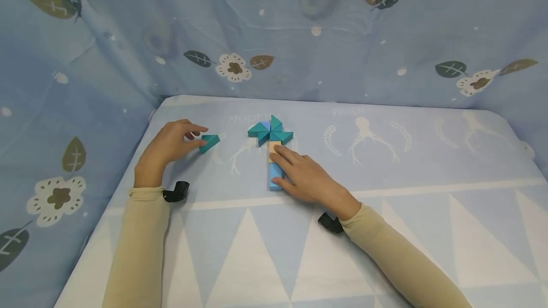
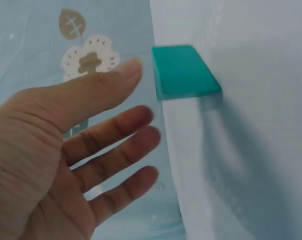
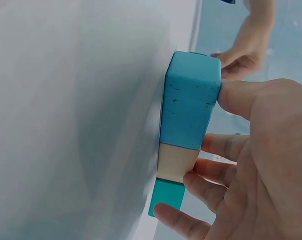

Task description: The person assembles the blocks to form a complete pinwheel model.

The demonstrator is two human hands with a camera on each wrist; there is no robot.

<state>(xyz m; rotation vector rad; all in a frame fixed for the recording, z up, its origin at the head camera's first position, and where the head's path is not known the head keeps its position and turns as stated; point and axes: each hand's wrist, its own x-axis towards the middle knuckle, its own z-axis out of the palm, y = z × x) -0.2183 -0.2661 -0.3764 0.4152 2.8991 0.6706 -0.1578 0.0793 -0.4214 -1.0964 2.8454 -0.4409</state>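
Teal triangular blocks and one light-blue triangle form a pinwheel [image 1: 270,130] on the cloth-covered surface. Below it runs a column: a wooden block [image 3: 177,163], then a longer blue block [image 3: 191,100]. My right hand [image 1: 306,175] rests over this column, fingers spread, thumb at the blue block and fingertips around the wooden one. Off to the left lies a separate teal triangular block [image 2: 186,72]. My left hand [image 1: 169,141] is just left of it, fingers relaxed, with a narrow gap showing between thumb tip and block in the left wrist view. The left index finger is hidden there.
A pale blue and white patterned cloth [image 1: 428,156] covers the surface. Blue printed curtains [image 1: 278,13] hang behind and at the left. Dark wrist cameras, left [image 1: 176,192] and right [image 1: 330,223], stick out beside the cuffs.
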